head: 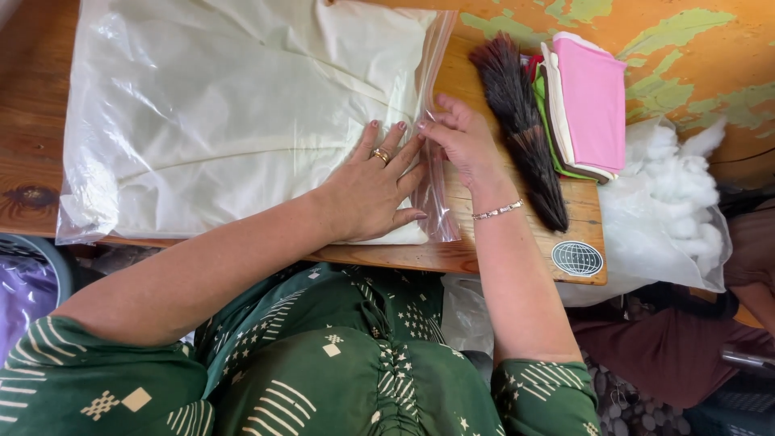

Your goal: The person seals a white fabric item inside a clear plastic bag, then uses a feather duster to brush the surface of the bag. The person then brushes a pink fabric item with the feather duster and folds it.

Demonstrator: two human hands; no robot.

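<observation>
Head view: a clear plastic bag [242, 121] fills the upper left and centre of the frame, lying flat on a wooden table [500, 258] with a folded cream cloth [266, 97] inside it. The bag's open end faces right, near the middle of the frame. The left hand [371, 190] lies palm down, fingers spread, pressing on the bag and cloth close to that open end; it grips nothing, it only weighs the bag down. The right hand [464, 141], just beside it and nearly touching its fingertips, has its fingers bent on the loose plastic edge at the mouth; whether it pinches the film or only rests on it cannot be told.

Right of the hands lies a dark brush [521, 121], slanting from top centre toward the lower right, and beyond it a stack of folded fabric with a pink piece [593, 101] on top. White stuffing [670, 194] sits at the right edge, off the table.

Judged from here, the thin film at the mouth could crease or fold crookedly if the right fingers slip, and air trapped under the flat palm could puff the bag. The right forearm is near the brush and could nudge it.
</observation>
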